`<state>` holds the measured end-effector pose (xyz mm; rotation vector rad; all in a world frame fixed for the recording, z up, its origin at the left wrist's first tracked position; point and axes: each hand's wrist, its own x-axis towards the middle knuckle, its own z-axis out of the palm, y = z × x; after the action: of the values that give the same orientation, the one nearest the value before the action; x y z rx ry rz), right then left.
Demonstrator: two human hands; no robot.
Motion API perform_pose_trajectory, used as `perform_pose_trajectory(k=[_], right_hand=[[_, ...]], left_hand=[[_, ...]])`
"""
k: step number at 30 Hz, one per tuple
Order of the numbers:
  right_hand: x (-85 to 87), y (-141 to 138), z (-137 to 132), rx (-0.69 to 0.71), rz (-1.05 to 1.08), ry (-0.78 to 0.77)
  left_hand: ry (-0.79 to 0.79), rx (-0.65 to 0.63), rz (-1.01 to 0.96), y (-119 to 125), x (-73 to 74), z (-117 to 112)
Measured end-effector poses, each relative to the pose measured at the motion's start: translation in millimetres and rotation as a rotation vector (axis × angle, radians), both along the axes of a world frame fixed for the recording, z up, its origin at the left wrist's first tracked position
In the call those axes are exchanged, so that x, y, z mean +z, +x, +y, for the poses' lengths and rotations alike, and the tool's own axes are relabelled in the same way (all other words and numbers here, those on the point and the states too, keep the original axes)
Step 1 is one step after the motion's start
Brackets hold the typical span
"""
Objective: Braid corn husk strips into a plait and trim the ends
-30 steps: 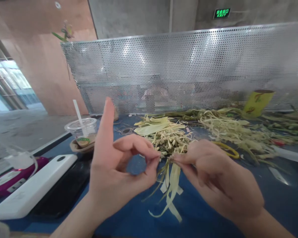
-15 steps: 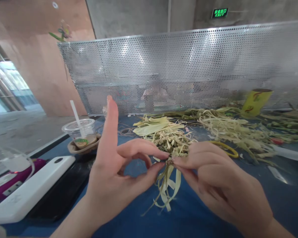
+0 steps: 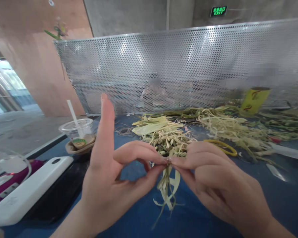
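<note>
My left hand (image 3: pixel 115 180) and my right hand (image 3: pixel 217 183) meet at their fingertips above the blue table (image 3: pixel 283 198). Both pinch the top of a small bundle of pale leaf strips (image 3: pixel 167 188), whose loose ends hang down between them. The left thumb sticks straight up while its other fingers close on the bundle. Just behind the fingertips lies a heap of small woven leaf pieces (image 3: pixel 170 140).
A white power bank (image 3: pixel 27 190) lies on a dark slab at the left, beside a magenta object (image 3: pixel 5 180). A plastic cup with a straw (image 3: pixel 78 132) stands farther back. Loose straw strips (image 3: pixel 233 129), a yellow ring (image 3: pixel 222 147) and a yellow cup (image 3: pixel 254 99) lie right. A perforated metal screen (image 3: pixel 188 66) closes the back.
Both hands have drawn closer until their fingertips touch at the bundle's top. The hanging strips have gathered in and hang straighter and shorter than before.
</note>
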<state>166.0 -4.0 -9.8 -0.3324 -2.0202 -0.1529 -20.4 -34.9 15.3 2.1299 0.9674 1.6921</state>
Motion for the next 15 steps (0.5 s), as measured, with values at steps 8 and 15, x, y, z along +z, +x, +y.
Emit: perform_pose_trajectory(k=[8,15], right_hand=[[-1.9,-3,2,-0.026,-0.009,0.027],[6.7,-6,5,0.181,-0.004,-0.104]], left_hand=[[0.202,0.163,0.085,10,-1.0,4],[0.118,0.118,0.038,12,-5.9,-1]])
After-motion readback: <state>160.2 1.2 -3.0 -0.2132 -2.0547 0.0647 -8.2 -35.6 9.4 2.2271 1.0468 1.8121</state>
